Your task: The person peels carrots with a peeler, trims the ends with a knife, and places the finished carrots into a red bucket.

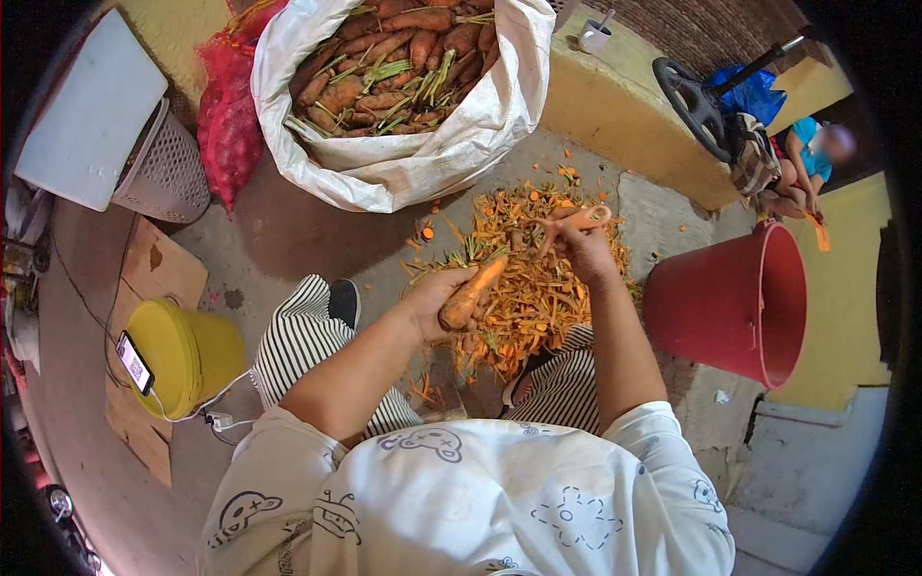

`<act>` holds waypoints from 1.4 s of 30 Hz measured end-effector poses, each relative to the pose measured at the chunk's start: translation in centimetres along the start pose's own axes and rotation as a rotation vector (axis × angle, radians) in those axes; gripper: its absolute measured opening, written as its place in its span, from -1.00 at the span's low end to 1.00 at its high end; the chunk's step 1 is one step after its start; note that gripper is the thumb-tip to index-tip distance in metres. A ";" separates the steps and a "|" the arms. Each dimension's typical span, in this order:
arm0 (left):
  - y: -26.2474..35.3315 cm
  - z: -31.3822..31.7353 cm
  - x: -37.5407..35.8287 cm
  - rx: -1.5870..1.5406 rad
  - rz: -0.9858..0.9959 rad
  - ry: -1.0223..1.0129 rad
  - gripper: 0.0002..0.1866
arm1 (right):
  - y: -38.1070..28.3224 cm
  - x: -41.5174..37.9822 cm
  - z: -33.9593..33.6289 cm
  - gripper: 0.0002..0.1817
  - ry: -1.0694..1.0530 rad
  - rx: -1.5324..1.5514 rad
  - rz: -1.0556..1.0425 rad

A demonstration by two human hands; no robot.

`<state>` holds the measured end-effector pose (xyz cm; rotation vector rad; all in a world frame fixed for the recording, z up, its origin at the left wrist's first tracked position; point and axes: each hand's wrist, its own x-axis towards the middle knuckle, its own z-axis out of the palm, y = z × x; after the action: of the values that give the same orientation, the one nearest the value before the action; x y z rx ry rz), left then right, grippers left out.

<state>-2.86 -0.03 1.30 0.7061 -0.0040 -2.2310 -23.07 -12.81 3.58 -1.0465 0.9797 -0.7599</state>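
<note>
My left hand is closed around a carrot, whose upper part is bright orange and peeled while the lower end still has brown skin. In my right hand is a peeler with a pale orange handle, held just up and right of the carrot and apart from it. My fingers partly hide its blade. Below both hands, a heap of carrot peelings covers the floor between my feet. A large white sack of unpeeled carrots stands open in front of me.
To the right stands a red bucket. On the left are a yellow bucket with a phone on its lid, a red mesh sack and a perforated basket. Another person sits at the far right.
</note>
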 end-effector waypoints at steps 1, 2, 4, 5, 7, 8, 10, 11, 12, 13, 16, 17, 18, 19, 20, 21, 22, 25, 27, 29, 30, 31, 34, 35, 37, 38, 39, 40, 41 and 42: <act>0.2 0.7 -0.3 0.027 0.029 0.035 -0.73 | -0.2 0.1 -0.1 -0.85 0.055 -0.023 -0.065; 0.5 1.0 -0.4 0.053 0.062 0.070 -0.72 | -0.1 -0.2 -0.1 -0.77 0.095 0.004 -0.075; 0.3 0.1 0.1 0.019 0.080 0.065 -0.72 | -0.9 -2.4 2.8 -0.72 -0.060 0.071 -0.040; 0.2 -0.2 0.3 0.005 0.087 0.063 -0.72 | -0.8 -3.4 4.1 -0.69 -0.135 0.108 -0.023; 0.8 2.6 -1.1 0.025 0.100 0.048 -0.72 | 0.3 -5.7 6.1 -0.75 -0.259 0.106 0.113; 0.9 3.6 -1.6 0.035 0.105 0.040 -0.72 | 0.3 -6.4 7.2 -0.79 -0.247 0.094 0.087; 0.3 1.7 -0.8 0.012 0.085 -0.015 -0.72 | 1.9 -4.3 4.9 -0.80 -0.152 0.021 0.106; 0.0 0.5 -0.2 0.001 0.078 -0.045 -0.71 | 2.0 -3.0 3.6 -0.81 -0.107 -0.018 0.113; -0.3 -0.4 0.5 -0.007 0.025 -0.022 -0.71 | 0.4 -2.1 3.0 -0.83 -0.120 0.071 0.015; -0.3 -0.3 0.4 -0.017 0.020 -0.020 -0.71 | 1.2 -0.8 0.9 -0.82 0.121 -0.030 -0.008; 0.0 -0.2 0.5 -0.037 0.018 -0.017 -0.71 | 0.6 0.1 -1.0 -0.76 0.142 0.061 -0.097; 0.2 -0.4 0.6 -0.043 0.020 -0.016 -0.70 | -0.4 -0.9 0.2 -0.74 0.095 0.062 -0.107; 0.0 -0.6 0.8 -0.049 0.017 -0.014 -0.68 | -1.1 -2.1 1.7 -0.72 0.050 0.065 -0.116; -0.3 -1.2 1.2 -0.019 0.067 -0.074 -0.67 | -1.1 -2.9 3.1 -0.69 -0.070 0.118 -0.060; -0.5 -2.2 2.0 0.016 0.118 -0.134 -0.66 | -0.7 -4.0 4.4 -0.69 -0.181 0.152 -0.030; -0.3 -1.6 1.8 0.051 0.169 -0.194 -0.65 | -0.3 -4.8 5.4 -0.68 -0.292 0.186 -0.001; 0.1 -1.3 1.4 0.057 0.090 -0.070 -0.65 | 0.0 -4.7 5.9 -0.69 -0.310 0.136 0.028; 0.0 0.2 0.5 0.004 0.126 -0.293 -0.67 | 1.4 -4.2 5.6 -0.73 -0.284 0.093 0.067; -0.5 0.1 0.9 -0.030 0.113 -0.153 -0.67 | 2.1 -1.7 3.2 -0.76 -0.166 0.208 0.020; -0.4 -0.2 0.3 -0.113 0.044 -0.132 -0.67 | 2.5 0.7 -1.0 -0.83 0.164 -0.092 -0.040; -0.2 0.5 -0.1 -0.048 0.085 -0.107 -0.67 | 1.8 0.4 -1.6 -0.84 0.213 -0.004 -0.028; 0.0 1.5 -0.7 0.018 0.128 -0.081 -0.67 | 1.3 0.0 -2.1 -0.85 0.260 0.084 -0.015; -0.3 1.3 -0.6 0.041 0.156 -0.053 -0.68 | 0.3 -2.7 -0.6 -0.85 0.293 0.242 -0.005; -0.4 0.9 -0.4 0.028 0.148 -0.051 -0.69 | -0.1 -3.8 0.8 -0.85 0.286 0.282 -0.011; -0.9 1.9 -0.8 0.052 0.137 -0.036 -0.68 | -0.4 -6.5 3.2 -0.80 -0.025 0.392 -0.043; -1.1 2.5 -1.1 0.066 0.133 -0.030 -0.67 | -0.5 -7.7 4.2 -0.80 -0.121 0.421 0.008; -1.4 3.1 -1.4 0.130 0.117 -0.066 -0.67 | -0.4 -8.7 5.0 -0.79 -0.216 0.450 0.061; -1.7 3.7 -1.8 0.194 0.102 -0.101 -0.68 | -0.3 -9.2 5.2 -0.80 -0.233 0.376 0.080; -2.0 4.1 -2.1 0.257 0.088 -0.137 -0.68 | 0.0 -9.2 5.3 -0.80 -0.250 0.302 0.099; -2.4 4.4 -2.3 0.195 0.067 -0.111 -0.69 | 0.3 -9.1 5.1 -0.81 -0.267 0.227 0.118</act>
<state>-5.37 2.28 5.63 0.6748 -0.2997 -2.2217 -21.86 -3.00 6.78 -0.8582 0.7018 -0.6005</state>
